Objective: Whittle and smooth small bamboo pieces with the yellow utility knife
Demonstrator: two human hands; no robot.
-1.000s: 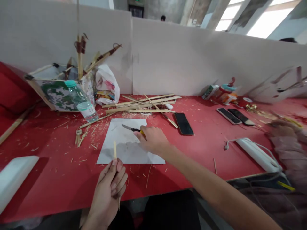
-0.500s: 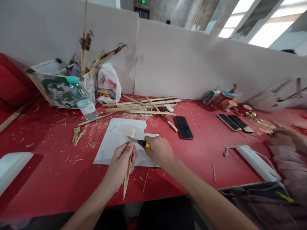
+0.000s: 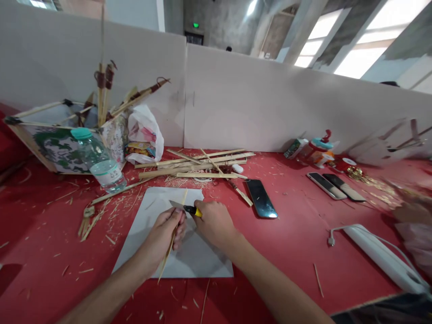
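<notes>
My left hand (image 3: 164,236) is closed around a thin bamboo strip (image 3: 168,255) that runs from below the hand up past the fingers. My right hand (image 3: 214,223) grips a small knife (image 3: 189,209) with a yellow-and-black handle. The blade lies against the strip just beyond my left fingertips. Both hands are over a white sheet of paper (image 3: 199,258) lying on the red table (image 3: 297,234).
A pile of bamboo strips (image 3: 199,163) lies behind the paper, with a water bottle (image 3: 99,161), a frame of sticks (image 3: 50,135) and a plastic bag (image 3: 143,132) at the left. Three phones (image 3: 261,199) and a white power strip (image 3: 381,258) lie at the right. Another person's hand (image 3: 413,216) shows at the right edge.
My left hand brought the bamboo strip up from the table edge onto the paper. My right hand drew the knife back to meet it, and the blade now rests on the strip.
</notes>
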